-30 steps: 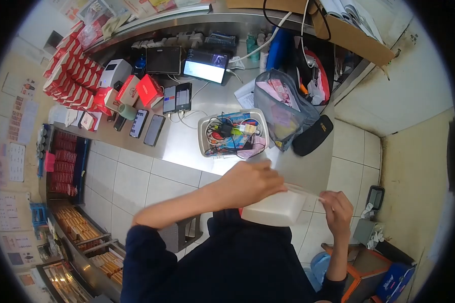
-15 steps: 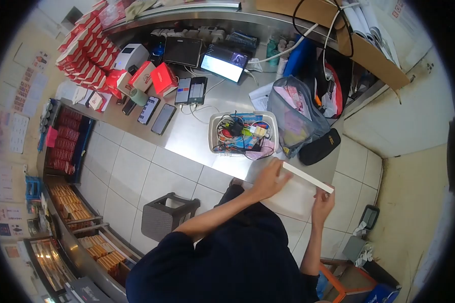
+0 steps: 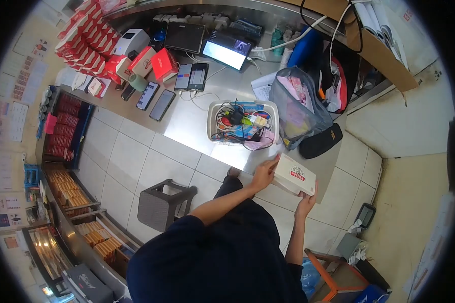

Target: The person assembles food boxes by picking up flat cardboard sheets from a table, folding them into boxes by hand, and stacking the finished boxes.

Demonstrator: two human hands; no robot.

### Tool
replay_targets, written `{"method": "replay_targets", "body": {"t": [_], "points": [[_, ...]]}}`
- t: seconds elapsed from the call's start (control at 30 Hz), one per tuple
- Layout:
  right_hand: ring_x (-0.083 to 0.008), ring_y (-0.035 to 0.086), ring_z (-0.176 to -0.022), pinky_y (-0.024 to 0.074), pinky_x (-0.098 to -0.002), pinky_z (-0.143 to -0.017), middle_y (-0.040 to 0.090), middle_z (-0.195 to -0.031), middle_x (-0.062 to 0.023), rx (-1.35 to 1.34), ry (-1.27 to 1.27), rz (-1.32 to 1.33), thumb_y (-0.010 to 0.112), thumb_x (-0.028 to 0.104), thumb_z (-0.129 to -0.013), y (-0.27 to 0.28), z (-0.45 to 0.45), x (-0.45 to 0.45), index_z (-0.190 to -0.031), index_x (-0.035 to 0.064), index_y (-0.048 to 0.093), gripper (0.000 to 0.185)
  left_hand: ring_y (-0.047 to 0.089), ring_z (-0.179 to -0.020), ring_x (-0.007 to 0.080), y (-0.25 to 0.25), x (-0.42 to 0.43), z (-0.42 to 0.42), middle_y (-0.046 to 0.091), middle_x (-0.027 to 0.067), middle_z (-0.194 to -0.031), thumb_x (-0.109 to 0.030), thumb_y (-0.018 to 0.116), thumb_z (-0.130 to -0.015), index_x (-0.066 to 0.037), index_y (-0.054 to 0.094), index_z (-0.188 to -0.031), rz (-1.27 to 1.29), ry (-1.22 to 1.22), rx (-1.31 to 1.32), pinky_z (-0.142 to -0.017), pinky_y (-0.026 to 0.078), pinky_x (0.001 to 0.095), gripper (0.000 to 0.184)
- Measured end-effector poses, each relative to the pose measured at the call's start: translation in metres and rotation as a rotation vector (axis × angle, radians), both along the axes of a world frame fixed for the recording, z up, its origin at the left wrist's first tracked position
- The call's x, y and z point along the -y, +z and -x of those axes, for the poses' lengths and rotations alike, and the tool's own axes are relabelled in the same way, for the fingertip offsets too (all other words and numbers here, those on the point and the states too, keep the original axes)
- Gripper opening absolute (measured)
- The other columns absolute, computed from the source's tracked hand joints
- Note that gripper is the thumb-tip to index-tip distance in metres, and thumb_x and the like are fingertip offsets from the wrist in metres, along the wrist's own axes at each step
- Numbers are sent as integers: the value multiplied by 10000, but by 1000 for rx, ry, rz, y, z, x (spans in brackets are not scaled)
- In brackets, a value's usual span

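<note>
A cream cardboard box (image 3: 299, 171) with a red and black printed logo is held between both hands, just off the front edge of the steel counter (image 3: 182, 139). My left hand (image 3: 264, 175) grips its left end, fingers closed at the near corner. At the right end, my right hand (image 3: 305, 204) pinches the lower corner. The printed face is turned up and tilted. Beyond the box sits a white plastic basket (image 3: 212, 136) of tangled cables and small packets, with a black pouch (image 3: 321, 141) to its right.
Several phones (image 3: 162, 105) and a tablet (image 3: 227, 49) lie on the counter. Red and white boxes (image 3: 88, 43) are stacked at the far left. A grey bag (image 3: 298, 108) stands beside the basket. On the tiled floor is a dark stool (image 3: 159, 207); an orange-framed chair (image 3: 328, 278) stands lower right.
The box has turned from showing its narrow white edge to showing the printed face. My right hand has moved left, bringing the hands closer together.
</note>
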State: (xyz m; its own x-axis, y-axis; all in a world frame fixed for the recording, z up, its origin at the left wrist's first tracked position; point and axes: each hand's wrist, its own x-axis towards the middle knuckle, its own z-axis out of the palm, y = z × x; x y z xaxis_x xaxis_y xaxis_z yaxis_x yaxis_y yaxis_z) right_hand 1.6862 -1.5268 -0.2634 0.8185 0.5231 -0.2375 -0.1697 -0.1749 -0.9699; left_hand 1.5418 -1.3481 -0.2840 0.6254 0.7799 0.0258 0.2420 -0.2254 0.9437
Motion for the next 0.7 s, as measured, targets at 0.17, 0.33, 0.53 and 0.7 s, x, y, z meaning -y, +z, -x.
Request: {"method": "replay_targets", "body": {"t": [0.17,0.33,0.53,0.7], "points": [[-164,601,-987,495,-271,-900,538,-1351,-102,65,-77,-116,417,109,-1051,2,6,-8,-1485,45,399,439,634,-799,364,26,7,-7,637,195,-923,71,636,-746,-90,496,-1419,-69,151,114,-739,520,428,706],[-226,583,-1096,433,-335,-1029,522,-1403,-141,156,133,144,439,89,-1030,18,5,-7,-1471,37,409,446,592,-1036,399,32,-7,0,626,209,-1071,28,634,-773,-87,483,-1394,-264,-13,-134,-905,482,481,649],[-313,488,-1231,397,-400,-1044,487,-1435,-173,696,350,246,552,85,-981,14,2,5,-1521,55,339,582,494,-1251,419,6,-17,9,557,249,-1302,-93,713,-774,-30,431,-1428,-181,-184,-14,-1046,424,451,716],[-309,480,-1227,444,-398,-993,479,-1421,-173,431,558,264,775,101,-834,46,-5,16,-1525,113,384,794,384,-1373,419,28,-31,36,412,232,-1486,-194,728,-841,-90,394,-1498,-231,-469,70,-1149,324,457,745]]}}
